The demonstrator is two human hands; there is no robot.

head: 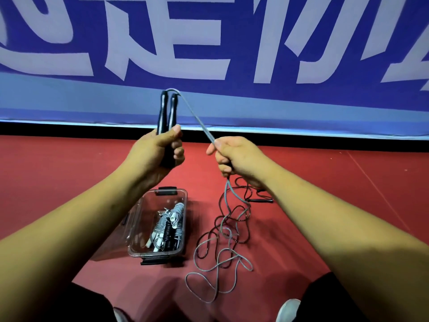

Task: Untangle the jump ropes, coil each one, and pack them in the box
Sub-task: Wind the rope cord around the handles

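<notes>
Loops of the grey rope (pixel 225 196) lie slack on the red floor (pixel 69 170) nearest the person, crossed through by a thin dark rope (pixel 260 201) whose handle rests at 1 o'clock from the pile; the two are not yet apart. Just beside the pile, at its 9 o'clock, stands the clear box (pixel 137 228), open, with coiled ropes (pixel 167 226) already inside. Higher up, the right hand (pixel 234 156) is closed round the grey rope, the slack dropping from it toward 6 o'clock. From that fist the rope runs taut toward 11 o'clock, up to the tops of two dark handles (pixel 167 110), which the left hand (pixel 160 149) grips together, upright, long axis 6 to 12. The coming wrap, I judge, turns on that line: the right hand is nearer the slack and must carry rope across to the handles while the tangle pays out. Behind all hangs a blue banner (pixel 209 43).
</notes>
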